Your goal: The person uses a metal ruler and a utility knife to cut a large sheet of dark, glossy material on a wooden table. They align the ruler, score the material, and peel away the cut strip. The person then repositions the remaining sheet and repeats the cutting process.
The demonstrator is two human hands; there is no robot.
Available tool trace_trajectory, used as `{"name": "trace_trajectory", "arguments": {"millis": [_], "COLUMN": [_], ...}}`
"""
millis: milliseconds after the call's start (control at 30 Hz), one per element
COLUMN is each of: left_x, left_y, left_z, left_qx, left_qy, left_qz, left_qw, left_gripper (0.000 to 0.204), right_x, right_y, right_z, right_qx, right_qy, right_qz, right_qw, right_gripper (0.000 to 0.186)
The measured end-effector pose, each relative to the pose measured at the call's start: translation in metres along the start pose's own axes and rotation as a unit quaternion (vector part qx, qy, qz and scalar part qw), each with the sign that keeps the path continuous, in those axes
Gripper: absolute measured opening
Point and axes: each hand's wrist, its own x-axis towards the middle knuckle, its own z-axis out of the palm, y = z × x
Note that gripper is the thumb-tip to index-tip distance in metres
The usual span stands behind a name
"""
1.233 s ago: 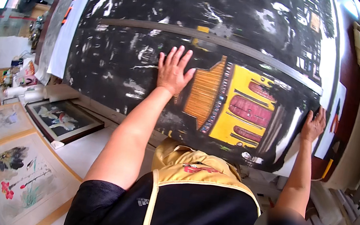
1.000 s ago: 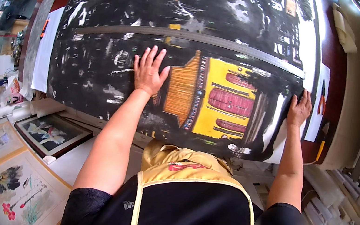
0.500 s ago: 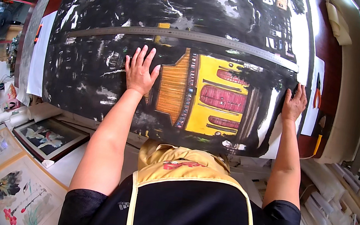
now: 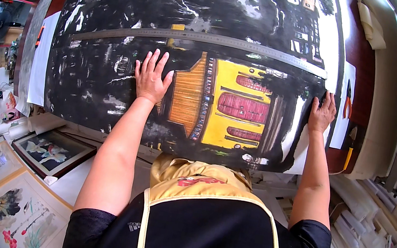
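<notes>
A large, mostly black painting (image 4: 92,76) lies spread over the table in front of me, with a yellow building, an orange roof and dark red doors on its near part. My left hand (image 4: 152,77) rests flat on the black area left of the roof, fingers spread and pointing away from me. At the painting's right edge, my right hand (image 4: 322,114) lies palm down on the pale margin, its fingers stretched out. A long metal ruler (image 4: 201,39) lies across the painting just beyond both hands, touched by neither.
Right of my right hand lie orange-handled pliers (image 4: 348,102) and a yellow-handled tool (image 4: 348,157). An orange cutter (image 4: 39,36) sits at the left edge on white paper (image 4: 40,75). Framed pictures (image 4: 54,151) stand lower left; clear plastic-wrapped rolls (image 4: 364,223) are lower right.
The whole view has shifted very slightly, so everything appears a little further left. Both hands keep their places on the painting.
</notes>
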Motion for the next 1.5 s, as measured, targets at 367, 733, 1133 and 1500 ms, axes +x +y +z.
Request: {"name": "trace_trajectory", "arguments": {"millis": [367, 733, 1133, 1500], "left_x": [-0.003, -0.004, -0.005, -0.003], "left_y": [-0.006, -0.003, -0.002, -0.004], "left_z": [-0.001, -0.009, -0.010, -0.011], "left_qx": [-0.012, -0.030, -0.025, -0.026], "left_qy": [-0.012, -0.030, -0.045, -0.048], "left_qz": [0.021, 0.023, 0.019, 0.023], "left_qw": [1.000, 0.999, 0.999, 0.998], "left_gripper": [0.065, 0.065, 0.065, 0.067], "right_x": [0.002, 0.003, 0.005, 0.004], "right_y": [0.005, 0.007, 0.002, 0.002], "right_z": [0.004, 0.002, -0.003, -0.001], "right_qx": [0.012, 0.011, 0.013, 0.045], "right_qy": [0.005, -0.012, -0.016, -0.008], "right_qz": [-0.013, -0.026, -0.042, -0.052], "right_qw": [1.000, 1.000, 0.999, 0.998], "right_gripper": [0.058, 0.058, 0.057, 0.056]}}
